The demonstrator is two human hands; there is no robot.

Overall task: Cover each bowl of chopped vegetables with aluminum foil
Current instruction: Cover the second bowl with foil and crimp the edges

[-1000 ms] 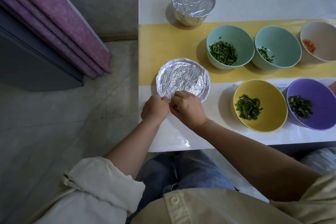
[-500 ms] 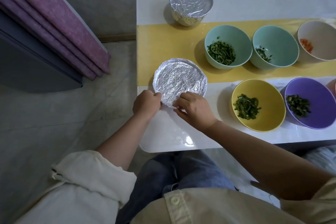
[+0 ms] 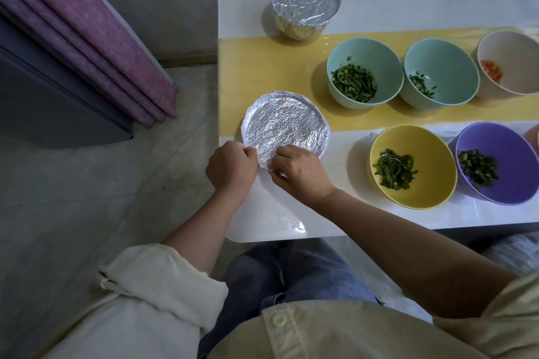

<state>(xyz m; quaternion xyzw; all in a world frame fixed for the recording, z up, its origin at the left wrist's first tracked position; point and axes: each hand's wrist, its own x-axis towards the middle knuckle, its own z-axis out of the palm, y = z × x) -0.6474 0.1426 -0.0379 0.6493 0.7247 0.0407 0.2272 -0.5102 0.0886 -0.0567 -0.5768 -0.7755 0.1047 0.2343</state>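
Left grip and right grip both pinch the foil edge, side by side, nearly touching. The foil-covered bowl lies just beyond them. The uncovered yellow bowl sits right of the right grip, probably next.

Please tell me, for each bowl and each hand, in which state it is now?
Far bowl, foil-covered.
Near bowl, foil-covered.
Left teal bowl, uncovered.
Right teal bowl, uncovered.
White bowl, uncovered.
Yellow bowl, uncovered.
Purple bowl, uncovered.
Left hand, pinching near bowl's foil.
Right hand, pinching near bowl's foil.
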